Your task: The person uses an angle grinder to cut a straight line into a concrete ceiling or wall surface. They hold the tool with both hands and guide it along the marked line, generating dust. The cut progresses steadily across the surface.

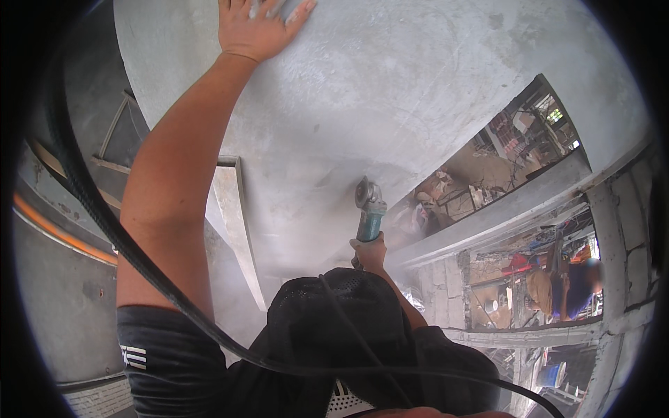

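My left hand [259, 29] lies flat on a grey concrete surface [390, 83], fingers spread; the fingertips run out of view at the top. Lower down, my right hand [369, 252] is wrapped round the body of a teal angle grinder [370, 221]. Its disc [362, 192] is close to the same concrete surface, by a darker smudged patch; whether it touches, I cannot tell. Pale dust hangs around the tool and hazes the surface below it.
A thick black cable [139, 261] loops across in front of my left arm and body. Left of the grinder juts a concrete ledge [235, 216]. At right, openings show a cluttered lower area, block walls [446, 292] and another person [564, 287]. A blue bucket [551, 375] is at lower right.
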`<act>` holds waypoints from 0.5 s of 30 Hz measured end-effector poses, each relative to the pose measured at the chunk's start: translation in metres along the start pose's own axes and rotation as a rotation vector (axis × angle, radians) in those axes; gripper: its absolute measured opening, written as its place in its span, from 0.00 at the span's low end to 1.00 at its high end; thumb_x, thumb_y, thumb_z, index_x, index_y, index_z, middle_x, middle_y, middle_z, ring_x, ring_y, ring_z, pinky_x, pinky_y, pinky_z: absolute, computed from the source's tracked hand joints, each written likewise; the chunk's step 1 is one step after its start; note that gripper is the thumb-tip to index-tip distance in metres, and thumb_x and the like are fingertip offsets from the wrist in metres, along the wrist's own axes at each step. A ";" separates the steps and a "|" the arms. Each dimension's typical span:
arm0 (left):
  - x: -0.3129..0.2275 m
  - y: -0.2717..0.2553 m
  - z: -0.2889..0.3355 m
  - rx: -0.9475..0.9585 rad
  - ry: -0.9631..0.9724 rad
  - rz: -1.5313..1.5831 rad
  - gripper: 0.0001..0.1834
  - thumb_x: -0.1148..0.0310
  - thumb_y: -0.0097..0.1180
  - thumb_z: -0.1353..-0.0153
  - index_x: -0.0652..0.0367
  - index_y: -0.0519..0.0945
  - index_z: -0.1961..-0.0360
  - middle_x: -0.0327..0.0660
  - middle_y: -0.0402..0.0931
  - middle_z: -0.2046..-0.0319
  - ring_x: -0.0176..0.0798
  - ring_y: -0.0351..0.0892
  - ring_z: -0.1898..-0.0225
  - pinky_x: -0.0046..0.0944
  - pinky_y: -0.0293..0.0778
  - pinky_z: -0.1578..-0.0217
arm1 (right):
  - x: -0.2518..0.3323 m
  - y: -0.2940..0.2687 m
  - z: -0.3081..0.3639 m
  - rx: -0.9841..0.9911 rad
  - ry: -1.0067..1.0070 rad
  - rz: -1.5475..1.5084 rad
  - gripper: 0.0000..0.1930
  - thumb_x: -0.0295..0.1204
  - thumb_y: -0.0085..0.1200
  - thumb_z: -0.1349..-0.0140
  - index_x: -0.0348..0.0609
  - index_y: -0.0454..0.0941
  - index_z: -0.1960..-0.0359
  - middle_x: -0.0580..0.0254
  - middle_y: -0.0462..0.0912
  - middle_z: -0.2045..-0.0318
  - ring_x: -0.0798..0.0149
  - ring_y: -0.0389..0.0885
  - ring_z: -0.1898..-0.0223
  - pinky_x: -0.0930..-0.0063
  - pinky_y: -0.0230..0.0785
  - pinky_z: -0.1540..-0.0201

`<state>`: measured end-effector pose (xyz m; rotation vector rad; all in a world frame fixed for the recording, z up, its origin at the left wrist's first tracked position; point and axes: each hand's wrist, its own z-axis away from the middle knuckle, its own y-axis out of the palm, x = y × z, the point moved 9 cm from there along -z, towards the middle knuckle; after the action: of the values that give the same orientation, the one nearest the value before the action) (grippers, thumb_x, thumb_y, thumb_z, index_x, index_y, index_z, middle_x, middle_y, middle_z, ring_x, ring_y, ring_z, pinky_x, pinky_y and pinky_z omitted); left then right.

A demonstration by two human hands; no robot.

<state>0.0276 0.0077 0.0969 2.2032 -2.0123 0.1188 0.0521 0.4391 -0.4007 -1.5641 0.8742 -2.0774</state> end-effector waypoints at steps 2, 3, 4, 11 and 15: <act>0.000 -0.001 -0.001 -0.005 0.001 0.001 0.39 0.45 0.64 0.29 0.47 0.75 0.21 0.52 0.56 0.14 0.62 0.51 0.13 0.69 0.50 0.18 | 0.001 -0.001 0.000 -0.005 -0.010 0.003 0.40 0.41 0.77 0.50 0.37 0.74 0.36 0.39 0.91 0.48 0.40 0.92 0.46 0.50 0.83 0.40; 0.002 -0.001 -0.001 -0.007 0.001 -0.001 0.39 0.45 0.64 0.29 0.47 0.75 0.21 0.52 0.56 0.14 0.62 0.51 0.13 0.69 0.50 0.19 | 0.000 -0.001 0.001 -0.003 0.005 0.016 0.41 0.41 0.77 0.50 0.37 0.74 0.36 0.39 0.91 0.48 0.40 0.92 0.46 0.50 0.83 0.40; 0.002 -0.001 -0.001 -0.013 0.005 0.000 0.38 0.46 0.64 0.29 0.47 0.76 0.21 0.52 0.56 0.14 0.62 0.52 0.14 0.70 0.50 0.19 | 0.000 0.000 0.002 -0.002 0.021 0.028 0.41 0.41 0.77 0.51 0.37 0.74 0.36 0.39 0.91 0.48 0.40 0.92 0.46 0.50 0.83 0.40; 0.005 -0.003 -0.002 -0.027 -0.008 0.035 0.35 0.46 0.65 0.30 0.48 0.81 0.25 0.53 0.57 0.14 0.63 0.53 0.14 0.71 0.52 0.19 | 0.001 -0.003 0.005 0.007 -0.001 0.017 0.41 0.41 0.78 0.50 0.37 0.75 0.35 0.40 0.91 0.48 0.41 0.92 0.46 0.50 0.83 0.40; 0.006 -0.002 -0.002 0.024 -0.029 0.053 0.35 0.46 0.66 0.31 0.49 0.82 0.27 0.53 0.57 0.14 0.63 0.52 0.14 0.71 0.51 0.19 | 0.001 -0.007 0.008 0.022 0.000 -0.010 0.41 0.40 0.78 0.51 0.36 0.75 0.36 0.40 0.91 0.48 0.42 0.93 0.47 0.51 0.84 0.40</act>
<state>0.0308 0.0024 0.0998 2.1781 -2.0963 0.1188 0.0593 0.4416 -0.3936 -1.5604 0.8430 -2.0866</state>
